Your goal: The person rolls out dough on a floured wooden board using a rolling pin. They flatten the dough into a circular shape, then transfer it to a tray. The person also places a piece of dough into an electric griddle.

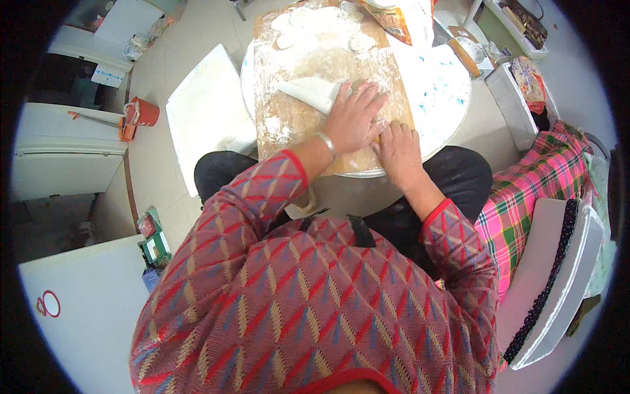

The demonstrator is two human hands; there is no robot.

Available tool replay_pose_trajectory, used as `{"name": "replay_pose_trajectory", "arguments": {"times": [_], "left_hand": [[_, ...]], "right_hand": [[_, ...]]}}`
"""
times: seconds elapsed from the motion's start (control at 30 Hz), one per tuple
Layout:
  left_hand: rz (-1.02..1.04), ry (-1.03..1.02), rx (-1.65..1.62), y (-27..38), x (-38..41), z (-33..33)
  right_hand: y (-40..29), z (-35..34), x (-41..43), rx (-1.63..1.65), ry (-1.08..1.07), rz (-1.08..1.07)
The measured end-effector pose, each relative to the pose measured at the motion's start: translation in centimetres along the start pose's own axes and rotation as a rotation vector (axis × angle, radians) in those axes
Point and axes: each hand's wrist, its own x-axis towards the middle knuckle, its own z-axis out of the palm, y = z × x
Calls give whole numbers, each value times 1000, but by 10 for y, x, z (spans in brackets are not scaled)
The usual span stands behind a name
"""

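On a floured wooden board [275, 143] lies a pale sheet of dough [312, 92], narrow at its left tip and wider towards the hands. My left hand [355, 118], with a bracelet at the wrist, rests palm down over the right end of this dough, fingers somewhat spread. Close against it, my right hand [402, 150] sits at the board's right edge with its fingers bent. A small yellowish bit shows between the two hands; what lies under the right fingers is hidden. Several round flat dough pieces [362, 43] lie at the board's far end.
The board stands on a round white table [443, 103]. An orange printed bag [393, 22] is at the far right of the board. A wooden rolling pin [464, 57] lies past the table's right rim. A white-covered surface [211, 103] and a red bucket [146, 112] are left.
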Motion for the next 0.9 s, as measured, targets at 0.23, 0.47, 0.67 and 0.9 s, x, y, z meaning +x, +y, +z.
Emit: {"name": "replay_pose_trajectory", "arguments": {"times": [0.23,0.47,0.67,0.9], "left_hand": [[-280,-16,112,-72,-64,-19],[-358,-53,72,-114,-1,5],[-329,-4,135,-119,-12,6],[-399,-3,51,-103,-33,2]], "right_hand": [[7,-1,-4,92,-127,-61],[34,-3,38,-31,-97,-62],[35,1,36,70,-126,-70],[29,6,30,138,-40,-134]]}}
